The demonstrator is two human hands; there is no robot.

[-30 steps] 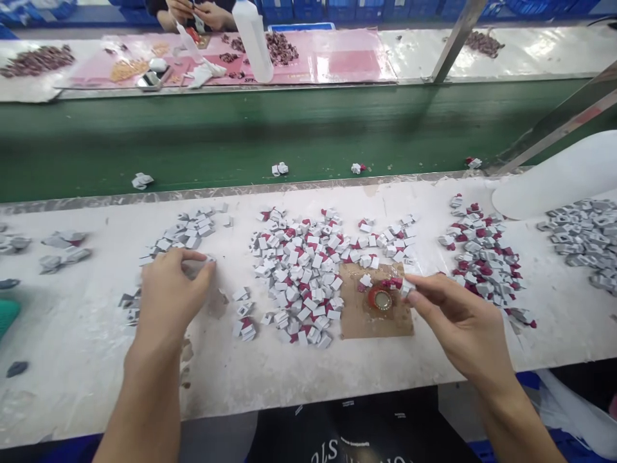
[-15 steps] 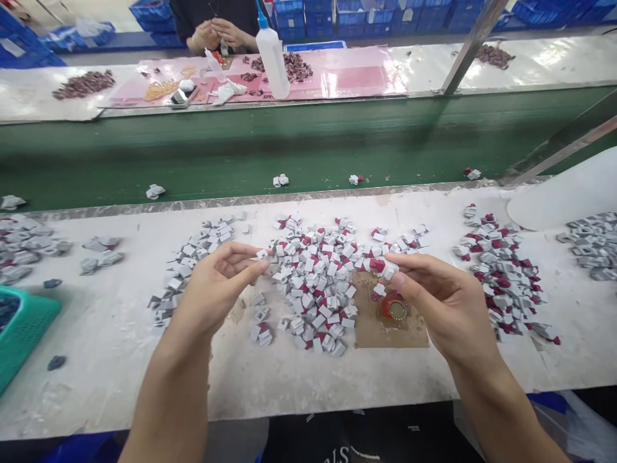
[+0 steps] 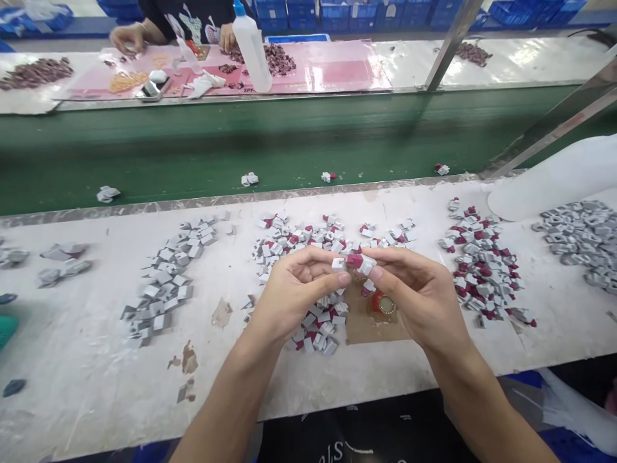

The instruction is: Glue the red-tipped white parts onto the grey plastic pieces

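Observation:
Between thumb and fingertips, my left hand (image 3: pixel 303 289) pinches a small light grey piece (image 3: pixel 338 264). My right hand (image 3: pixel 417 289) grips a grey and dark red piece (image 3: pixel 362 262), its red end facing the left hand's piece. The two pieces are very close; whether they touch is hard to tell. Both hands are above a pile of grey and red pieces (image 3: pixel 321 325), partly hiding it. Beside the pile lies a brown board (image 3: pixel 359 325) with a round red item (image 3: pixel 384 303) on it.
Grey pieces (image 3: pixel 164 276) lie left, grey-red pieces (image 3: pixel 484 270) right. A white cylinder (image 3: pixel 549 180) stands at the right. Behind runs a green belt (image 3: pixel 193 148) carrying a few pieces. Across it, a person's hands (image 3: pixel 129 38) are near a white bottle (image 3: pixel 253 54).
My left hand has moved right with its piece, close to the piece in my right hand. The view has shifted, and the hands of the person opposite have moved apart and down.

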